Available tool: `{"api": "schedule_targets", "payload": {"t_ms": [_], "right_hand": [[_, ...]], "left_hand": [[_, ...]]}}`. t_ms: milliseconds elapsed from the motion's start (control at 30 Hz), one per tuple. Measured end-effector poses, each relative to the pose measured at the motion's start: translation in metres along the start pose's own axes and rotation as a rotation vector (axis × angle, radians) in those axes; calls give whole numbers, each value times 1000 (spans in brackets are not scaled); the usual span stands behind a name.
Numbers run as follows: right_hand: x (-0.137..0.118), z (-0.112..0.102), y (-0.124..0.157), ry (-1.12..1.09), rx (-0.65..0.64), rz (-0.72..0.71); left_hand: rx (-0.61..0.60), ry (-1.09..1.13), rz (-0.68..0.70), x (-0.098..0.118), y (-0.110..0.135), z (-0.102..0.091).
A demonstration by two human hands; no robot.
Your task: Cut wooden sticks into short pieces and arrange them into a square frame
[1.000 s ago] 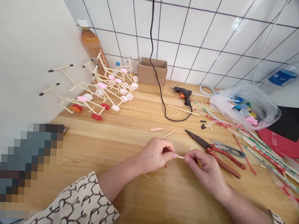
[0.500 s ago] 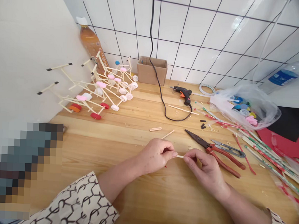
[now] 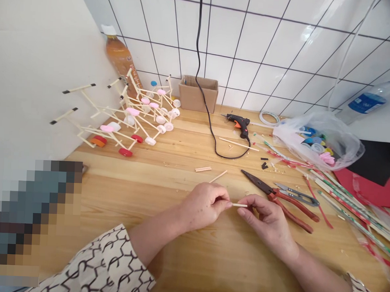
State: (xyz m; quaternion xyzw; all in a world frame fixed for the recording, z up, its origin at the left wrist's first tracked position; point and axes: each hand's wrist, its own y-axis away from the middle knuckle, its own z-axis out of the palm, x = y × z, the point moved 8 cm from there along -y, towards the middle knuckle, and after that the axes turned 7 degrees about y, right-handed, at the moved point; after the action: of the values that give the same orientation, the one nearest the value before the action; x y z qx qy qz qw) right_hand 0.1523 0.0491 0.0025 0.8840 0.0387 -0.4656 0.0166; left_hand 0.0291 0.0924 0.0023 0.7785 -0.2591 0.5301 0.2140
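Noting, far left, a pale stick-built frame with pink, white and red bottle-cap wheels (image 3: 132,112) leaning on a smooth white wall (image 3: 39,70), apparently propped there for support. Near centre, the left hand (image 3: 203,206) pinches one end of a short pale wooden stick (image 3: 239,204) between closed thumb and fingertips. The right hand (image 3: 269,222) grips the other end likewise, so the stick lies level between both hands, above a light wooden tabletop (image 3: 167,179). Just right, red-handled long-nose pliers (image 3: 278,195) lie beside steel thread snips (image 3: 298,196), both within easy reach, seemingly set down ready.
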Motion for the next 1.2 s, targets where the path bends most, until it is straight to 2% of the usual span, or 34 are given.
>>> {"api": "schedule_targets", "payload": {"t_ms": [333,433,600,633,700,800,933,1067,1200], "right_hand": [[11,7,-2,-284,-65,218],[13,6,-2,-291,-61,243],[14,4,-3,-254,-48,236],[14,4,-3,-249,-52,237],[14,5,-3,-238,-61,243],[15,5,-3,-222,-63,253],[14,7,-5,-204,-78,257],[11,6,-4,-190,-101,264],[3,2,-1,-203,-87,245]], "left_hand": [[-65,6,63,5,0,3],[30,-6,82,7,-2,-11],[370,-82,87,-2,-4,-52],[398,-95,89,-4,-5,-55],[414,-140,110,-6,-5,-57],[361,-249,152,-4,-6,-49],[353,-346,146,-5,-7,-47],[399,-403,133,-6,-6,-54],[436,-515,42,-11,-7,-65]]}}
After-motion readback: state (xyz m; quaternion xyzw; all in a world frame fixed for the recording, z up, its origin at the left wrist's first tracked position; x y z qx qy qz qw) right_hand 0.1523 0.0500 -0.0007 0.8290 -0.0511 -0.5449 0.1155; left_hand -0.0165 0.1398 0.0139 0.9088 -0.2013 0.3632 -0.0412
